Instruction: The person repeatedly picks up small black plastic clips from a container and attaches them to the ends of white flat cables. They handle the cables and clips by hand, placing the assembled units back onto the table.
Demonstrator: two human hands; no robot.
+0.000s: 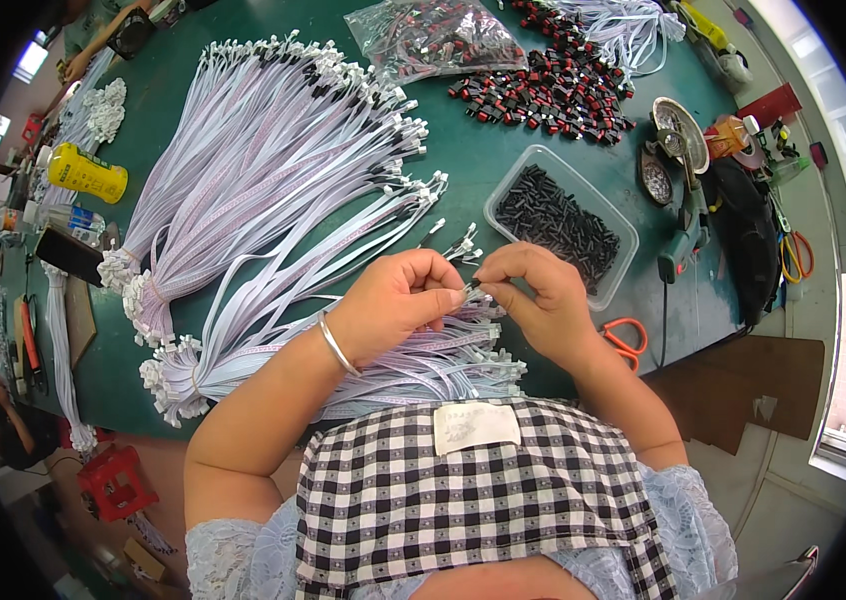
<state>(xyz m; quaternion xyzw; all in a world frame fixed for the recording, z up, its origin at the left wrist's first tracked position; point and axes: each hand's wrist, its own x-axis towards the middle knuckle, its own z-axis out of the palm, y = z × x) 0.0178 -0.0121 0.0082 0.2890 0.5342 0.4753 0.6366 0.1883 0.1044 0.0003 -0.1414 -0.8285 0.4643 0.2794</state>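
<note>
Between the two hands, at the middle of the green table [503, 160], a thin cable end [470, 288] is pinched from both sides. Left hand [398, 305]: fingers curled in tight, thumb and forefinger closed on the cable; a silver bangle [335, 345] sits on the wrist. Right hand [535, 300]: fingertips drawn together at the same spot, nearly touching the left hand's fingertips. What the right fingertips grip is too small to resolve; possibly a small black piece on the cable end.

Directly under both hands, a flat bundle of pale ribbon cables [443, 355] with white connectors lies across the table edge, reaching to the checked apron [463, 490]. Up and to the left of the left hand, large fanned bundles of the same cables [263, 170] spread out, tied at their lower ends.

Just above the right hand, close beside it, stands a clear plastic tray [623, 235] filled with small black parts. Right of the right wrist, orange-handled scissors [625, 338] lie on the table. Well beyond the tray, a heap of red-and-black switches [553, 95] and a clear bag [433, 35] of the same. Far left of the left hand, a yellow bottle [86, 172] lies on its side.
</note>
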